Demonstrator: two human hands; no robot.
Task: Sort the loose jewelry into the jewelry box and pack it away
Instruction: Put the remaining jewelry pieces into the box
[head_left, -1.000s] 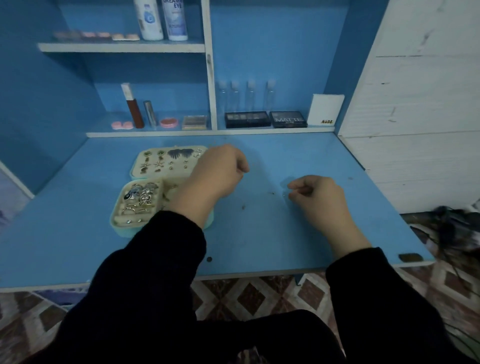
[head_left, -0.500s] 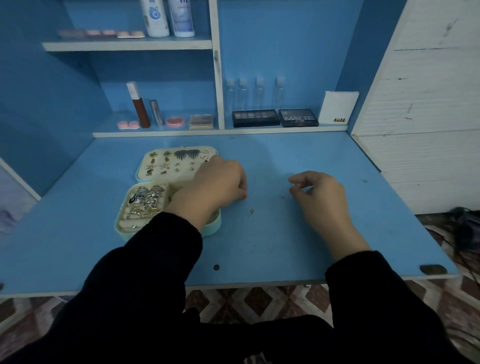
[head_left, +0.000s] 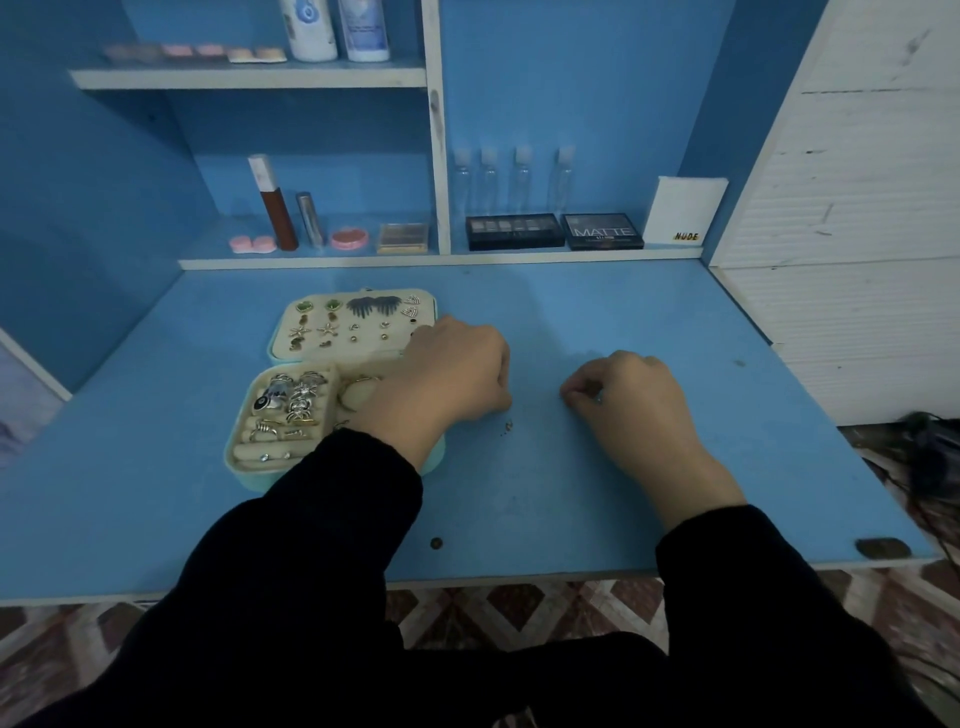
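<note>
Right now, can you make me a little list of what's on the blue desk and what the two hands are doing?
jewelry box: open, on the desk, left of middle
lid: earrings pinned in rows
base: rings in slots
left hand: fingers curled, over the box's right side; contents hidden
right hand: pinches a tiny shiny piece
loose bit: small, gold-coloured, on the desk between the hands
</note>
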